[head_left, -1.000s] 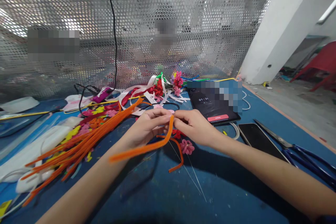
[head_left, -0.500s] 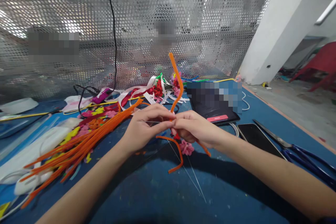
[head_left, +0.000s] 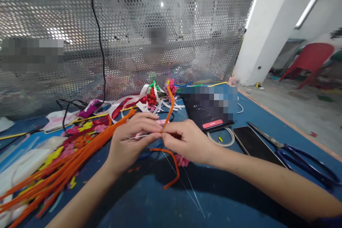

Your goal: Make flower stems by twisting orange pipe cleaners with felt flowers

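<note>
Both hands meet over the blue table (head_left: 227,199) at the middle of the view. My left hand (head_left: 129,142) pinches a thin silver wire (head_left: 139,136) together with an orange pipe cleaner (head_left: 169,108) that stands up from the fingertips. My right hand (head_left: 184,140) is closed around the same pipe cleaner where the two hands touch. A second curved orange pipe cleaner piece (head_left: 171,165) lies on the table under the hands, beside a small pink flower (head_left: 182,160) and loose thin wires (head_left: 187,188).
A bundle of orange pipe cleaners (head_left: 66,167) fans out at left. Ribbons and small flowers (head_left: 149,99) are heaped at the back by the perforated metal screen (head_left: 133,35). A tablet (head_left: 207,112), a dark phone (head_left: 255,142) and blue-handled scissors (head_left: 294,151) lie at right.
The pipe cleaner's long end swung from lying low to the left up to standing above the hands, and now shows shorter. The view has shifted slightly; both hands stay pinched together.
</note>
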Motion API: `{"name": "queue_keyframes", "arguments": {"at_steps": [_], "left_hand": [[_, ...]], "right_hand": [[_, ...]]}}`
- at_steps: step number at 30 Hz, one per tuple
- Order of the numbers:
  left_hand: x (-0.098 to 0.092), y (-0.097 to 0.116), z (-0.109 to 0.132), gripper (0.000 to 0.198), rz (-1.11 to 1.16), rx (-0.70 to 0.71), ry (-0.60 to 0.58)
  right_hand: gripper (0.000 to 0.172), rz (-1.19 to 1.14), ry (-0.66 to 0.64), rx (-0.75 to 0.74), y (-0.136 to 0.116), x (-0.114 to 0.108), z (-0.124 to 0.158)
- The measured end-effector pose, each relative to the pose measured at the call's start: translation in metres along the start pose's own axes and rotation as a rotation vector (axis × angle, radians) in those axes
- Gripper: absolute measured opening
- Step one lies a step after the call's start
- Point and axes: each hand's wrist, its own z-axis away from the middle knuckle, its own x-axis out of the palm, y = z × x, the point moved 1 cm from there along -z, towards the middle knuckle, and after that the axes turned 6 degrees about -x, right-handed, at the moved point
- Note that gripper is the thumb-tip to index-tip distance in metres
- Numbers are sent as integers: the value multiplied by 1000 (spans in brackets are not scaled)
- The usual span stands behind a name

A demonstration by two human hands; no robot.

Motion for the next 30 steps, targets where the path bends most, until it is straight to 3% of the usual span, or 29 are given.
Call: {"name": "queue_keyframes", "arguments": {"at_steps": [6, 9, 14, 19, 21, 24, 30], "left_hand": [[-2, 3, 1, 7, 28, 42, -6], [-1, 4, 2, 3, 64, -1, -43], [3, 13, 1, 13, 102, -278, -60], [6, 16, 5, 24, 202, -525, -93], [6, 13, 6, 27, 271, -568, -113], [4, 10, 6, 22, 300, -564, -125], [-2, 16, -2, 10, 135, -363, -86]], "right_hand": [[23, 53, 16, -35, -10, 0, 0], [24, 65, 20, -69, -11, 1, 0], [26, 211, 31, -130, -9, -2, 1], [30, 639, 37, -383, 0, -1, 6], [32, 696, 34, -413, 2, 0, 6], [28, 542, 49, -281, 1, -3, 4], [22, -166, -3, 77, -1, -13, -6]]}}
